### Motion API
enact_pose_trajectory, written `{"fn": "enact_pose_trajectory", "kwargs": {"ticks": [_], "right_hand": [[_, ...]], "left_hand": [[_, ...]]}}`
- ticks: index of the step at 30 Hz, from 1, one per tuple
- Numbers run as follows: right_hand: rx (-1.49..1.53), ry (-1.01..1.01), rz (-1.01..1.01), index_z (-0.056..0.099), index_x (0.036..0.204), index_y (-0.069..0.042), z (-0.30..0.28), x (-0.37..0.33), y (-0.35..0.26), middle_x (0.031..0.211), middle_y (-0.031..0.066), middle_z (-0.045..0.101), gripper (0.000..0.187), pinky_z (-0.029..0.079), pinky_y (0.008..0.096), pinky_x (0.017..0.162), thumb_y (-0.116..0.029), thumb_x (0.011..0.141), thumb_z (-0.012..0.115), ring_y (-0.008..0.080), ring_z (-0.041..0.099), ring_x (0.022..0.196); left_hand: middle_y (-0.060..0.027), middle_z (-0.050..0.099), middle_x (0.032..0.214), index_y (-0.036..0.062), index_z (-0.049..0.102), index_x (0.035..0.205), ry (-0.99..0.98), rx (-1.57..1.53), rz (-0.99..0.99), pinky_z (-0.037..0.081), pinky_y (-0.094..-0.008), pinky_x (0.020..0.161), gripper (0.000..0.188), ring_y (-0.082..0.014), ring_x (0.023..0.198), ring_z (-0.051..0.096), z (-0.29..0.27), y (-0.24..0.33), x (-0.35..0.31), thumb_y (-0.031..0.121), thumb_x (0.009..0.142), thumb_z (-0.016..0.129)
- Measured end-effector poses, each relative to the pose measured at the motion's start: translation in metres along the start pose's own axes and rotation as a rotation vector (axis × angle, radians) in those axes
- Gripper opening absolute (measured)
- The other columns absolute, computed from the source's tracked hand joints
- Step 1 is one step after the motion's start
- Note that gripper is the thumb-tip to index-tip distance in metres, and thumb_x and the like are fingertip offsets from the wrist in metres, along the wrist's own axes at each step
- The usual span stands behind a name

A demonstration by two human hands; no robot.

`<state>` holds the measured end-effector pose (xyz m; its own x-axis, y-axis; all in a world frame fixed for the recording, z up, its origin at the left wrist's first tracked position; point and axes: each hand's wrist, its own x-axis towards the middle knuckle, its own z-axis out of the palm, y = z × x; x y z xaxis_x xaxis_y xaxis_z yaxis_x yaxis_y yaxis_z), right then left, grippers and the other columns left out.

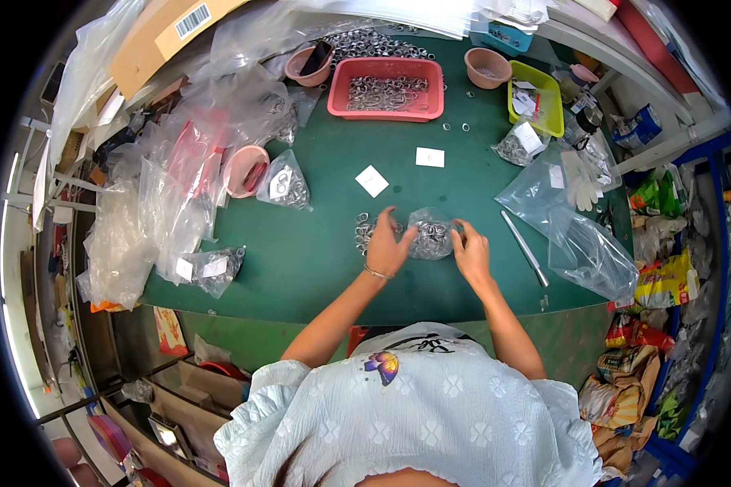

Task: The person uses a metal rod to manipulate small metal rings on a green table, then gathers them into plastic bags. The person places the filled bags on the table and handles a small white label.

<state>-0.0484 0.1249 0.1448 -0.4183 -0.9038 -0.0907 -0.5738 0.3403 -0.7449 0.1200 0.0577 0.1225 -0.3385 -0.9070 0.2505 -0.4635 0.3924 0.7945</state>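
A clear plastic bag of small metal rings lies on the green table between my two hands. My left hand is at the bag's left side, its fingers apart and its thumb by the plastic. Beside that hand, on the left, is a small heap of loose metal rings, partly covered by the fingers. On the other side, my right hand has its curled fingers and thumb at the bag's right edge. Two white paper labels, one tilted and one straight, lie beyond the bag.
A pink tray of metal pieces stands at the back, with more rings behind it. Filled bags and crumpled plastic crowd the left. At right are a green basket, a silver rod and a clear bag.
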Motion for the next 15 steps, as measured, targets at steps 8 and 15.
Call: {"fn": "enact_pose_trajectory", "kwargs": {"ticks": [8, 15], "right_hand": [[-0.021, 0.027, -0.078, 0.054, 0.107, -0.003, 0.000, -0.015, 0.008, 0.063, 0.0129, 0.055, 0.029, 0.043, 0.0400, 0.057, -0.002, 0.078, 0.052, 0.0301, 0.056, 0.060], [0.101, -0.010, 0.083, 0.049, 0.110, 0.001, -0.005, -0.024, 0.018, 0.067, 0.0087, 0.051, 0.034, 0.043, 0.0354, 0.057, -0.002, 0.076, 0.057, 0.0223, 0.051, 0.057]], "left_hand": [[-0.0039, 0.053, 0.091, 0.0089, 0.058, 0.102, -0.598, 0.456, 0.515, 0.033, -0.0364, 0.070, 0.026, -0.0212, 0.088, 0.047, -0.009, -0.002, -0.004, 0.012, 0.076, 0.058], [-0.0098, 0.052, 0.096, 0.0026, 0.054, 0.099, -0.121, -0.136, 0.140, 0.036, -0.0394, 0.084, 0.031, -0.0269, 0.098, 0.046, -0.023, -0.028, -0.018, 0.011, 0.072, 0.065]]}}
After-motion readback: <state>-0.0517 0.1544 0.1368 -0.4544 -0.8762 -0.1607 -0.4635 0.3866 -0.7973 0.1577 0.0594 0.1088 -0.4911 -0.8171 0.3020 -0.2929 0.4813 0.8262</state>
